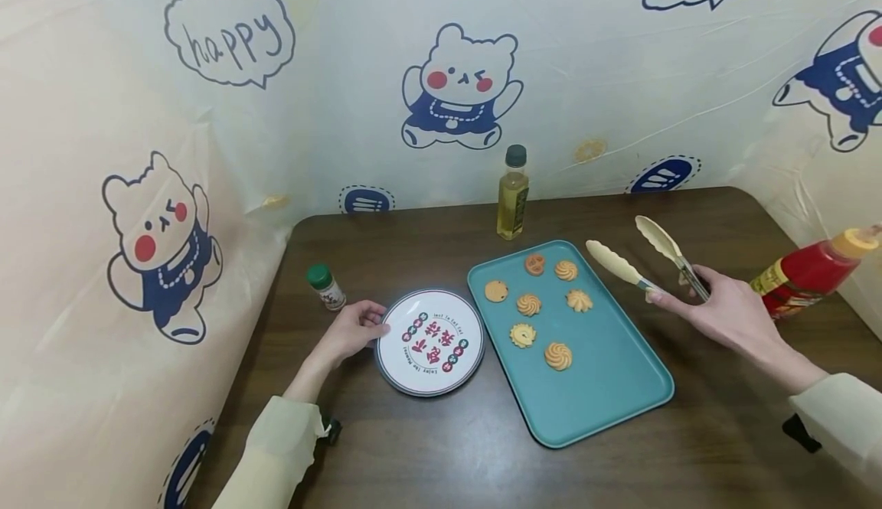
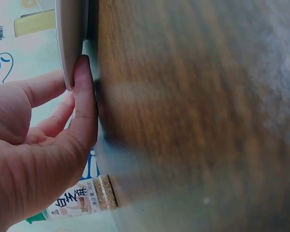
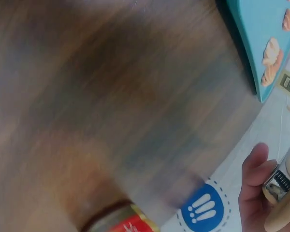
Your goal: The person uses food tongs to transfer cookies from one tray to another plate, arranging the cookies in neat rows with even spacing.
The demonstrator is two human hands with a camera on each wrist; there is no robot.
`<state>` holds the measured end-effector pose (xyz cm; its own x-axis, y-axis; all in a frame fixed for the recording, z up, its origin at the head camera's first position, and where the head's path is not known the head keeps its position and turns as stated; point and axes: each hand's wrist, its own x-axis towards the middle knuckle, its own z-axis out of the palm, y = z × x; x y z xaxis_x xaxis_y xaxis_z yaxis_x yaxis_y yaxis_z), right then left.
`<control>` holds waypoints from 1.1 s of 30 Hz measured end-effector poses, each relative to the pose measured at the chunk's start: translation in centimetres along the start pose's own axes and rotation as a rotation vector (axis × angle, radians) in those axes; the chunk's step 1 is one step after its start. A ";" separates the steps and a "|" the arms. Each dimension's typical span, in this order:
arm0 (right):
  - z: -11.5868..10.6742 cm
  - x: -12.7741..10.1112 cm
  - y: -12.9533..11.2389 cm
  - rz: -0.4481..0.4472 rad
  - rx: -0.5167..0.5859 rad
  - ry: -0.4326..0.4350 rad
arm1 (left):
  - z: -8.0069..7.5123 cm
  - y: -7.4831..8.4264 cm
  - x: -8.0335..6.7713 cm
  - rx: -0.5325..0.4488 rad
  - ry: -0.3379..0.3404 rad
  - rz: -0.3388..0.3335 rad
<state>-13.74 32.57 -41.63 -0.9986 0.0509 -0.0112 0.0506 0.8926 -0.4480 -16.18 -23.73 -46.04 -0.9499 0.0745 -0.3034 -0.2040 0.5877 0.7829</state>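
Note:
My left hand pinches the left rim of a round white plate with red and green print and a dark edge. In the left wrist view, the plate has fingers under its rim, close over the table. My right hand holds a pair of tongs with cream tips, spread apart above the table right of the tray. Between the hands lies a teal tray bearing several cookies, mostly toward its far half; nothing sits between the tong tips.
A green-capped sesame jar stands just beyond my left hand. An oil bottle is at the back, behind the tray. Right of my right hand there is a red sauce bottle with a yellow cap. Printed sheeting surrounds the brown table.

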 end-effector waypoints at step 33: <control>0.4 -1.3 -1.3 -0.337 -0.210 -0.154 | 0.1 -0.4 0.2 0.006 0.014 0.022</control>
<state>-12.47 31.11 -41.42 -0.9491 -0.3130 -0.0359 -0.2938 0.9204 -0.2578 -16.31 -23.87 -46.49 -0.9574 0.0767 -0.2783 -0.1812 0.5907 0.7863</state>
